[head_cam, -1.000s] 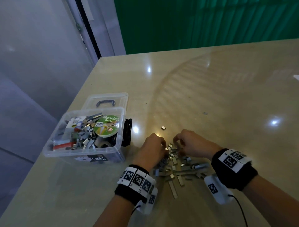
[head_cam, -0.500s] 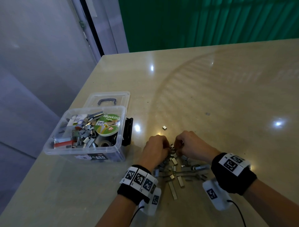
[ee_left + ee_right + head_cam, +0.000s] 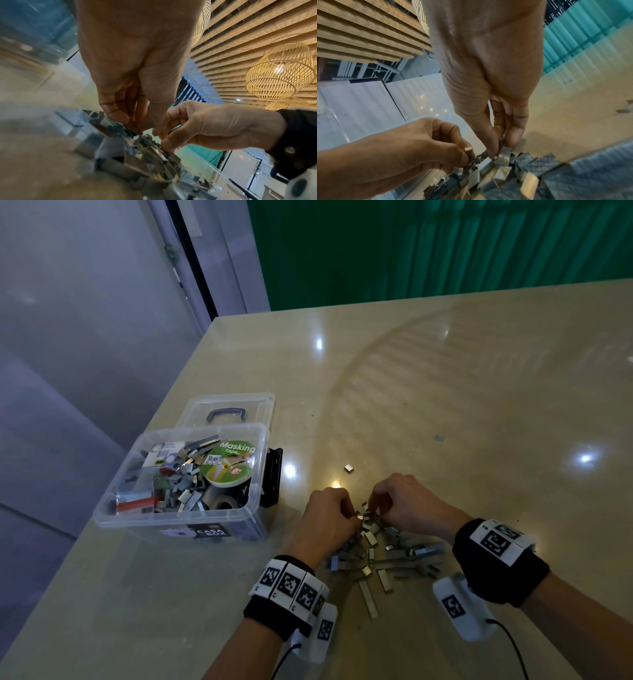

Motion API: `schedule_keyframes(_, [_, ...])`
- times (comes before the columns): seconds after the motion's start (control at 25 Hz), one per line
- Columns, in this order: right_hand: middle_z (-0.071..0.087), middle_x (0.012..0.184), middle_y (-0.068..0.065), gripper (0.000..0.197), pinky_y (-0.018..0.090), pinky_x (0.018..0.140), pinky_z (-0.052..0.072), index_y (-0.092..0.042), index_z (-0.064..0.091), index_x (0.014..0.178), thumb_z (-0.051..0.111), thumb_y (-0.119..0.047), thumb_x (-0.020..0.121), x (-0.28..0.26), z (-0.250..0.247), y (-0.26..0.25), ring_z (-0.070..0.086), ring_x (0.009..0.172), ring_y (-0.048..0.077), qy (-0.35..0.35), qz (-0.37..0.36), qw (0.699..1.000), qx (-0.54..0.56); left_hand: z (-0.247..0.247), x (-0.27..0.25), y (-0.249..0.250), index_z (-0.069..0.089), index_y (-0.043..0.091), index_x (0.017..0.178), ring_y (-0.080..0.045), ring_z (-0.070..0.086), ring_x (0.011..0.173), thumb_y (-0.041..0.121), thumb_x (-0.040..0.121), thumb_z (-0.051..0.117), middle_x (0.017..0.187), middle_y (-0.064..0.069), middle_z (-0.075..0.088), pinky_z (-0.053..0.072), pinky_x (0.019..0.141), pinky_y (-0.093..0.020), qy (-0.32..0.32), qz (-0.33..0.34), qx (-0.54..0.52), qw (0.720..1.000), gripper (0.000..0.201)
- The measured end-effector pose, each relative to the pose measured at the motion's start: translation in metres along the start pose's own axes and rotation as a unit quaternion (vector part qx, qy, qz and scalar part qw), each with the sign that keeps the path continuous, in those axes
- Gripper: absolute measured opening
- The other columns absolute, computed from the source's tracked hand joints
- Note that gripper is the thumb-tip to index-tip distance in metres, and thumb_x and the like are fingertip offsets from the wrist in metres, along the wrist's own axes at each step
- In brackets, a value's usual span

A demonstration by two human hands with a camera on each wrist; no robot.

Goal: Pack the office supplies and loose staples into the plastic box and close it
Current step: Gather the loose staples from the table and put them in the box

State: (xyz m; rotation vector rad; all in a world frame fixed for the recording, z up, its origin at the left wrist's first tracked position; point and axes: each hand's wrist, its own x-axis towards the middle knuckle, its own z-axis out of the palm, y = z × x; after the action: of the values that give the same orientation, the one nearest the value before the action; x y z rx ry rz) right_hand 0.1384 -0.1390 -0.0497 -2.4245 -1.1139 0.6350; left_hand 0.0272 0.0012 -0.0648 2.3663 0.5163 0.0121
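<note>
A heap of loose silver staple strips (image 3: 380,556) lies on the beige table in front of me. My left hand (image 3: 349,517) and right hand (image 3: 371,508) meet over its far end, fingers curled down. In the right wrist view the left hand (image 3: 467,157) pinches a short staple piece, and the right hand (image 3: 501,147) pinches another between thumb and fingers. The clear plastic box (image 3: 181,518) stands open to the left. It holds a green masking tape roll (image 3: 229,463), many staples and other supplies. Its lid (image 3: 226,409) lies flat behind it.
One stray staple piece (image 3: 348,468) lies just beyond my hands, and another (image 3: 439,438) farther right. The table's left edge runs close beside the box. A green curtain hangs behind the table's far edge.
The fingertips of both hands have drawn closer together over the far end of the heap. The box and its contents have not moved.
</note>
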Motion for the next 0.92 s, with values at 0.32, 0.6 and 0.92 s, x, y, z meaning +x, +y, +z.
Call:
schedule_keyframes(0.32, [0.072,0.088,-0.012,0.016,0.018,0.075,0.054,-0.02,0.077,0.093,0.083,-0.012,0.08,0.003,-0.023,-0.003,0.065,0.081,-0.002,0.02,-0.013,0.997,0.069,-0.008,0.0,-0.007,0.066,0.019,0.084,-0.011,0.061,0.078,0.021,0.082,0.072,0.086,0.002,0.062,0.055,0.066,-0.025,-0.024,0.029,0.019,0.999,0.006])
schedule_keyframes(0.6, [0.076,0.082,-0.002,0.016,0.028,0.074,0.062,-0.017,0.078,0.096,0.077,-0.007,0.084,0.006,-0.041,-0.025,0.073,0.075,0.01,0.012,-0.023,0.992,0.124,-0.046,-0.014,0.011,0.071,0.019,0.095,-0.011,0.065,0.08,0.02,0.081,0.073,0.088,0.001,0.069,0.058,0.077,-0.028,0.035,0.062,-0.01,0.997,0.014])
schedule_keyframes(0.92, [0.076,0.076,0.002,0.02,0.02,0.059,0.055,-0.013,0.077,0.093,0.07,0.003,0.083,0.037,-0.057,-0.109,0.073,0.069,0.016,-0.006,-0.107,0.985,0.136,-0.142,-0.056,0.002,0.077,0.017,0.097,-0.004,0.065,0.069,0.01,0.083,0.069,0.08,0.005,0.072,0.052,0.067,-0.012,0.146,0.091,-0.051,0.984,0.018])
